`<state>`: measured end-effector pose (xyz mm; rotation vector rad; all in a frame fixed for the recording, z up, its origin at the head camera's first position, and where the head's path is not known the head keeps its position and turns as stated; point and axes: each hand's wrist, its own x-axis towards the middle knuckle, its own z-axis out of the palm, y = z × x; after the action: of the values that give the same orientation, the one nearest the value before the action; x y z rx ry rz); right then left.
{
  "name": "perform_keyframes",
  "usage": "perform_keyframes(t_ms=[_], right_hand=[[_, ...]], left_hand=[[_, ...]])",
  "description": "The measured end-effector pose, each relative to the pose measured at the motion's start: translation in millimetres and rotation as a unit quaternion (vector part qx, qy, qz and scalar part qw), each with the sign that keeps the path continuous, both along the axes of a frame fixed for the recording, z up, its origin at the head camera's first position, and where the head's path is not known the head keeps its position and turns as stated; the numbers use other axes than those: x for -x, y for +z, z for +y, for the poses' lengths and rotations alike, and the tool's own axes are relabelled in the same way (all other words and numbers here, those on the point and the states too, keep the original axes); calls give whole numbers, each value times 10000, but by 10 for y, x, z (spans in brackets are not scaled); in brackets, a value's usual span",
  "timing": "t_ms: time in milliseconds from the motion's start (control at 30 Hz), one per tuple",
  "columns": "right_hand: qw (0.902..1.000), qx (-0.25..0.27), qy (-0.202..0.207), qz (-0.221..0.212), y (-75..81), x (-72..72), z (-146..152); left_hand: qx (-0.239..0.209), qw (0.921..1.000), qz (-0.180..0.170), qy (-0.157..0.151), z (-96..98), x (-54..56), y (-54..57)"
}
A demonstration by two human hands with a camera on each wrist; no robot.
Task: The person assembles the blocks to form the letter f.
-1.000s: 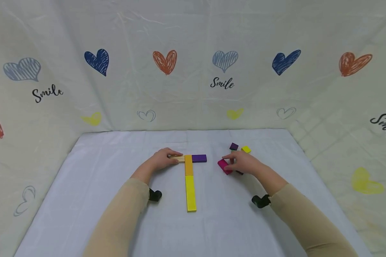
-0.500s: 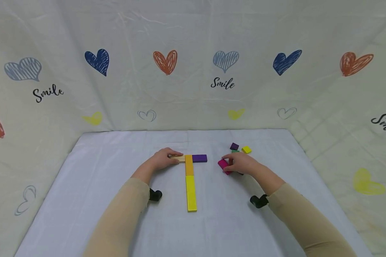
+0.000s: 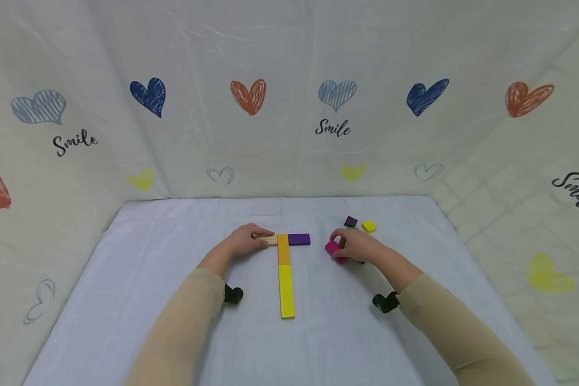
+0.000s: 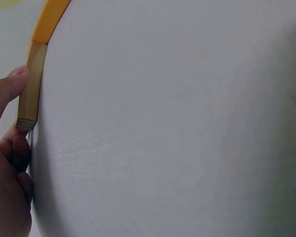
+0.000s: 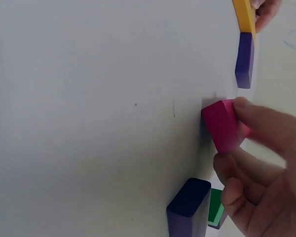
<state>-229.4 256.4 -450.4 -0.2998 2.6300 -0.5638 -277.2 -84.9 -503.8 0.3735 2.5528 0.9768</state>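
Note:
My left hand (image 3: 243, 239) holds a plain wooden block (image 3: 272, 240) at its outer end, between thumb and fingers. Its other end meets the top of an orange block (image 3: 283, 250). On the orange block's right side lies a purple block (image 3: 299, 239), and below it a long yellow strip (image 3: 286, 292), so together they form a T. Over on the right, my right hand (image 3: 359, 245) pinches a pink block (image 5: 221, 126) between thumb and fingers. In the right wrist view the pink block is tilted close to the white cloth; whether it touches is unclear.
Behind the right hand lie a small purple block (image 3: 350, 221), a small yellow block (image 3: 369, 226) and a partly hidden green block (image 5: 215, 206). A dark purple block (image 5: 190, 200) stands near the right fingers. White cloth walls (image 3: 289, 161) with printed hearts enclose the table.
My right hand has shifted slightly left with the pink block, and its wrist has turned a little inward. The left hand and the T of blocks have stayed in place.

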Motion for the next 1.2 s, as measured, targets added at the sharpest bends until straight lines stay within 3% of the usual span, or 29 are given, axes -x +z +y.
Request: perform_keyframes(t_ms=[433, 667, 1200], right_hand=[[9994, 306, -133, -42, 13, 55, 65], [9964, 662, -387, 374, 73, 102, 70], [9818, 1654, -890, 276, 58, 377, -296]], left_hand=[[-102, 9999, -16, 24, -9, -5, -20], [-88, 10000, 8, 23, -4, 1, -22], [-134, 9999, 33, -72, -17, 15, -14]])
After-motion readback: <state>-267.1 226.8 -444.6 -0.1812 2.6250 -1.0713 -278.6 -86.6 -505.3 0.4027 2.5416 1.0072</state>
